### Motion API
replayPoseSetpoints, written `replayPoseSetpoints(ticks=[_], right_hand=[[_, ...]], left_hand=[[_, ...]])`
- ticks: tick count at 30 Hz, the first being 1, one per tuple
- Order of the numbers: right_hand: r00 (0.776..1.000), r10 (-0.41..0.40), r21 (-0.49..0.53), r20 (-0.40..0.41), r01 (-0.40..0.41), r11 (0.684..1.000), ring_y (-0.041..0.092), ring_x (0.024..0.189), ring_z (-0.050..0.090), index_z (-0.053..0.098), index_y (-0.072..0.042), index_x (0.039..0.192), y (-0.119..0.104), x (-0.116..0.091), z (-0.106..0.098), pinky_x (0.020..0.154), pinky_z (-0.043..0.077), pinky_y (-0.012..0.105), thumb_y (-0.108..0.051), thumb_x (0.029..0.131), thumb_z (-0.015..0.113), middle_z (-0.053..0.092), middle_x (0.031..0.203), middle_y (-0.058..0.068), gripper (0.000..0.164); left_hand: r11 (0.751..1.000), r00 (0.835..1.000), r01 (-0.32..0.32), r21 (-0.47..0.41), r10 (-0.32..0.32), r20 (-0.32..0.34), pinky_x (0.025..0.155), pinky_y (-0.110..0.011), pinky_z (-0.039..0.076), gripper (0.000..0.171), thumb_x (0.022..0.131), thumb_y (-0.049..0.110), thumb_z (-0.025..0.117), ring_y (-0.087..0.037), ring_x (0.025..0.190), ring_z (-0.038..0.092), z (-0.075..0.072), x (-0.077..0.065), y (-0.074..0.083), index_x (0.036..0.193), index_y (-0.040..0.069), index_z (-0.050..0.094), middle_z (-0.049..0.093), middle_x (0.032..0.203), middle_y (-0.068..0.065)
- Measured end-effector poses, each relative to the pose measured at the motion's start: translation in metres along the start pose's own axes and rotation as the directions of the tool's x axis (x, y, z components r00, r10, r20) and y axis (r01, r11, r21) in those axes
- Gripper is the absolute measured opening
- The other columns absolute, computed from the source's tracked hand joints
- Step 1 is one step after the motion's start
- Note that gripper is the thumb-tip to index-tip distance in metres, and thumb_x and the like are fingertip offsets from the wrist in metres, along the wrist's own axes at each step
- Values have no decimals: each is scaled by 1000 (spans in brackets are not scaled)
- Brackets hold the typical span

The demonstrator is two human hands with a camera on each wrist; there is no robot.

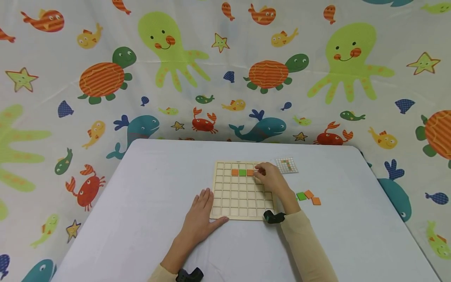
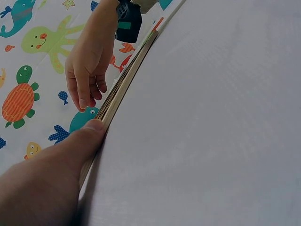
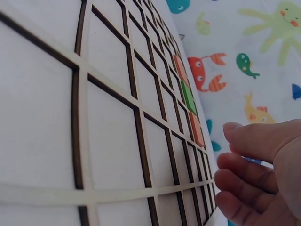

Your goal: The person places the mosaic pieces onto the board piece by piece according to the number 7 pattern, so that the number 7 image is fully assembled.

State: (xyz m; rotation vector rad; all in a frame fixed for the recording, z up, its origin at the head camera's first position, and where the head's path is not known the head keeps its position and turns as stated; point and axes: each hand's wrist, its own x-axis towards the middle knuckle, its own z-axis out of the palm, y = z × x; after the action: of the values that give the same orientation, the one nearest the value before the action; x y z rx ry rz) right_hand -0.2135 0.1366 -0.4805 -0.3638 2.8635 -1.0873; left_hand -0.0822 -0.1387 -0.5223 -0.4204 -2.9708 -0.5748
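Observation:
A wooden grid board (image 1: 243,197) lies on the white table. Near its far edge an orange tile (image 1: 235,172), a green tile (image 1: 242,172) and a second orange tile (image 1: 249,172) sit side by side in one row. My right hand (image 1: 272,178) is over the board just right of that row, fingers loosely bent; in the right wrist view the thumb (image 3: 251,139) stands apart from the fingers, with nothing seen between them. My left hand (image 1: 198,220) rests at the board's near left corner, fingers along the left side and thumb (image 2: 89,134) against the near edge.
Right of the board lie several loose tiles, among them a green tile (image 1: 301,196) and an orange tile (image 1: 316,201), beside the right forearm. A small card (image 1: 287,165) printed with a coloured grid pattern lies beyond them. A sea-animal cloth (image 1: 225,78) hangs behind the table.

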Motion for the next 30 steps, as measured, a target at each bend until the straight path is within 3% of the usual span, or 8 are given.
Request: replayPoseSetpoints(ticks=[30], right_hand=[[999, 37, -19, -29, -38, 999, 24, 95, 61, 64, -4, 123, 13, -27, -23, 77, 54, 36, -30, 96, 68, 67, 107, 12, 38]], left_hand=[[1000, 1000, 5, 2, -5, 7, 125, -50, 24, 101, 88, 69, 59, -35, 153, 26, 0, 0, 2, 152, -5, 36, 31, 162, -21]])
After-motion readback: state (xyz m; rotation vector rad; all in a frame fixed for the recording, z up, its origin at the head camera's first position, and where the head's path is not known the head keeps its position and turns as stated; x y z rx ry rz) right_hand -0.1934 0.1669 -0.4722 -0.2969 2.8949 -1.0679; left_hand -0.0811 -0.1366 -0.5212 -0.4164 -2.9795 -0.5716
